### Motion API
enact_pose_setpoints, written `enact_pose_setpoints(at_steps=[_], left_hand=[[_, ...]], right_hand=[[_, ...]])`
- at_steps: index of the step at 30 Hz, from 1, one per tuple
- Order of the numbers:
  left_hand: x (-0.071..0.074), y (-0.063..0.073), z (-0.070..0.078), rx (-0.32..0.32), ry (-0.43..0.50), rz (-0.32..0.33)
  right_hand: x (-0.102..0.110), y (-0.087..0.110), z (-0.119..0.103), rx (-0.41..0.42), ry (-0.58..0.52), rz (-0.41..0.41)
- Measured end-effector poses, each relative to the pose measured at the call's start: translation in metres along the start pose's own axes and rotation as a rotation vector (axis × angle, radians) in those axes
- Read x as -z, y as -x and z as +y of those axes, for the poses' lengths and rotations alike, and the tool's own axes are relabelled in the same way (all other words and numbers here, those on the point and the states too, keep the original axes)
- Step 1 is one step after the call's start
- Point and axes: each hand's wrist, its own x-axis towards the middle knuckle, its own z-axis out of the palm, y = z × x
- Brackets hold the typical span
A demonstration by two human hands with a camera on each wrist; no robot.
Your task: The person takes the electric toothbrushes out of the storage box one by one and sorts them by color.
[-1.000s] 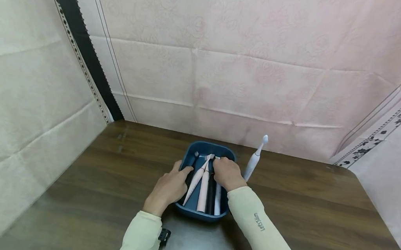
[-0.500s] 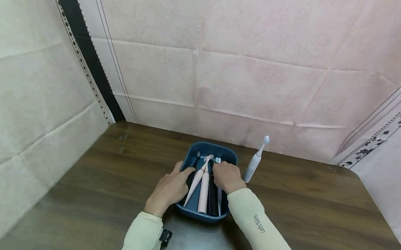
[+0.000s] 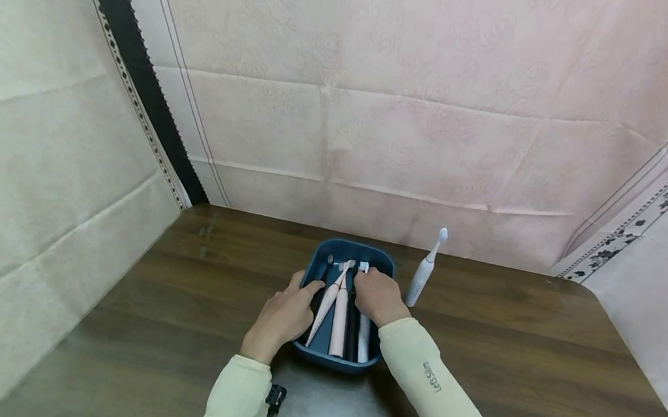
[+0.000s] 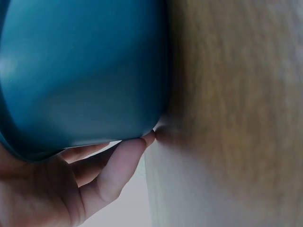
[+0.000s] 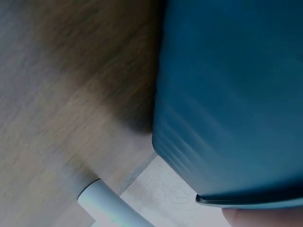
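Note:
A dark blue plastic bin stands on the table with electric toothbrushes lying in it. My left hand grips its left wall, thumb over the rim; in the left wrist view, fingers lie along the outside. My right hand reaches over the right rim and holds a white electric toothbrush by its upper handle; its fingertips are hidden. Left of it lie a black toothbrush and two pale pink ones, one straight and one slanted. A dark toothbrush is partly hidden beside my left thumb.
Behind my right wrist, a white electric toothbrush stands upright on the wooden table, just right of the bin. Patterned cloth hangs along the back and sides of the table.
The white toothbrush in the bin has turned under my right hand and slid slightly towards me; its brush head now shows. My left hand keeps its hold on the bin.

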Motion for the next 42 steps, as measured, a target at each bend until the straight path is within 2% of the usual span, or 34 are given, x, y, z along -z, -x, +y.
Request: enact_pose_setpoints(at_steps=[6,20,27,33,42], left_hand=[[0.000,-0.001,0.001,-0.010,-0.002,0.000],[-0.001,-0.001,0.001,-0.002,-0.025,-0.004],[-0.001,0.000,-0.001,0.000,-0.019,0.005],[-0.001,-0.001,-0.002,-0.001,-0.021,0.004],[-0.002,-0.001,0.000,-0.014,-0.021,0.013]], right_hand=[[0.003,0.001,0.003,-0.022,-0.096,0.034],[0.004,0.009,0.005,-0.066,-0.363,0.243],[0.007,0.016,0.002,-0.008,-0.447,0.385],[0.010,0.021,0.000,0.053,-0.442,0.481],[0.010,0.025,0.003,0.157,-0.410,0.674]])
